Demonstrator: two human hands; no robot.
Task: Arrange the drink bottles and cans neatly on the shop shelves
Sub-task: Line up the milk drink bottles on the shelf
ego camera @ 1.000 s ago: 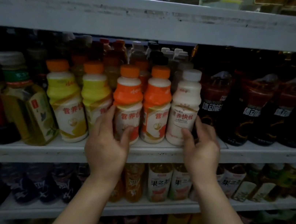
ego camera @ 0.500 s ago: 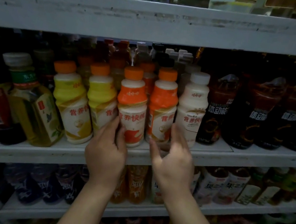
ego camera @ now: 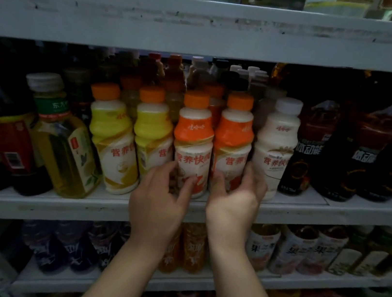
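- Your left hand (ego camera: 159, 201) is curled round the foot of the left orange-capped, orange-and-white plastic bottle (ego camera: 191, 145). The thumb is on the front of the label and the fingers (ego camera: 165, 169) are tucked in on its left side.
- Your right hand (ego camera: 234, 205) wraps the foot of the right orange-capped, orange-and-white plastic bottle (ego camera: 232, 143) the same way, so that's a grasp on each.
- Both bottles stand upright at the near edge of the grey middle shelf (ego camera: 54, 203), touching each other. They sit between the yellow-labelled bottles (ego camera: 113, 136) on the left and a white-capped cream bottle (ego camera: 276, 150) on the right.
- Handling, as I read it: they look full, so expect some heft low down. The plastic is stiff, with a slick printed sleeve that could turn under your fingers.
- The low hold suits sliding. For a lift, I'd take the narrow waist under the shoulder.
- They're tall and packed tight, so nudge gently or the neighbours may topple.
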